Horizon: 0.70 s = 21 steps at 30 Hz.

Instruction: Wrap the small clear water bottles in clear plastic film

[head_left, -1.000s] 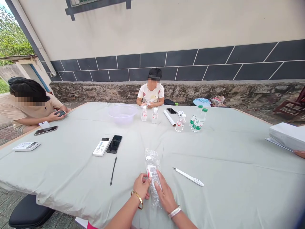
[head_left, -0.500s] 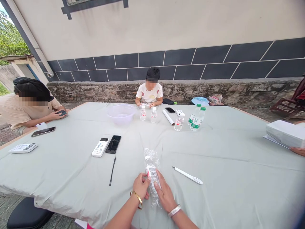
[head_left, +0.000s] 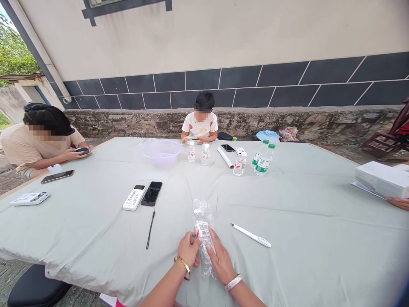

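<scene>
Clear plastic bottle [head_left: 201,229], near grey-covered desk's [head_left: 303,264] front edge: left hand [head_left: 189,249], right hand [head_left: 220,256] hold it. White cap [head_left: 197,211] is on; transparent film [head_left: 208,207], closure unclear.

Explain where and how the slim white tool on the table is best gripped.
Probably by the wider end of the slim white tool, the right hand coming from above and the near right, closing across its width. It lies flat and slanting, with that end nearer the person and the narrow dark tip pointing away to the left.
</scene>
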Available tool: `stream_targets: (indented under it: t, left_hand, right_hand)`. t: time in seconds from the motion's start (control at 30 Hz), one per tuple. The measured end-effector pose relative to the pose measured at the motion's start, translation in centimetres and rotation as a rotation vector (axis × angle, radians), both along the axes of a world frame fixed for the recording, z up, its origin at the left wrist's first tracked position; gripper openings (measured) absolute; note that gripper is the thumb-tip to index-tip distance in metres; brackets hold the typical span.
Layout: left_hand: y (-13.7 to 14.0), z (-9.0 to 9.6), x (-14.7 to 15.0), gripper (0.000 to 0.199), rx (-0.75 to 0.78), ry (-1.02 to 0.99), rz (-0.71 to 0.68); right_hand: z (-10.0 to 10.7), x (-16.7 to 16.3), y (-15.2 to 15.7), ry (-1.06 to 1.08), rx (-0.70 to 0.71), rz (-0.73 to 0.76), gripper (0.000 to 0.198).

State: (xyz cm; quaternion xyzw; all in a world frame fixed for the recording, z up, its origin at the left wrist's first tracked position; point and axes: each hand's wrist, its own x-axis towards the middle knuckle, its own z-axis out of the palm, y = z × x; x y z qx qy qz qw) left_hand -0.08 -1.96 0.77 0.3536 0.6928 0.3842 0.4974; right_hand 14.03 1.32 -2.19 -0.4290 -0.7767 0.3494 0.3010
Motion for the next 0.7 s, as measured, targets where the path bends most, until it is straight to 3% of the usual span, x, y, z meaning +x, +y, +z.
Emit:
stream_targets:
  t: [0.13,0.4,0.6,0.7]
  left_hand:
    - [0.0,-0.2,-0.2,0.041,-0.002,-0.012,-0.006]
    - [-0.3,0.4,-0.9,0.041,-0.069,0.003,0.036]
    - [0.3,1.7,0.4,0.069,0.049,0.505,0.025]
    - [0.6,1.7,0.2,0.078,0.037,0.569,-0.024]
  right_hand:
    - [0.6,0.1,-0.1,0.046,-0.058,0.033,0.06]
    - [2.3,0.2,0.4,0.208,-0.337,0.008,0.071]
    - [2.8,-0.2,0.1,0.196,-0.311,0.02,0.07]
    - [2.9,0.0,0.2,0.165,-0.316,-0.007,0.071]
